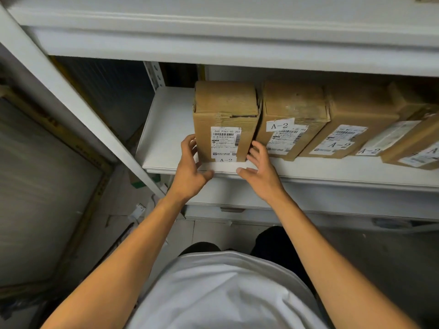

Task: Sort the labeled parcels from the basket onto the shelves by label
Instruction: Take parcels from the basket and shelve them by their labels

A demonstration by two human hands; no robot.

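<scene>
Lighting is moderate, soft, coming from above and behind the camera; no hard glare. The upper shelf board [213,17] at 12 o'clock is bright, washed pale. Deep shadow sits under it, esp. towards 2 o'clock behind the boxes. The label [225,143] on the centre box is sharp enough to read in part. Edges go soft: streaky motion blur on the framed panel [47,186] at 9 o'clock, and wide-angle bending of the shelf post [71,96] at 10 o'clock. Floor at 4 o'clock is dim, grainy.

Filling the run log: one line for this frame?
step: shelving | leftmost A-2 parcel: upright on shelf | left hand: fingers at its left side | right hand: at right | row: A-2 parcels
</scene>
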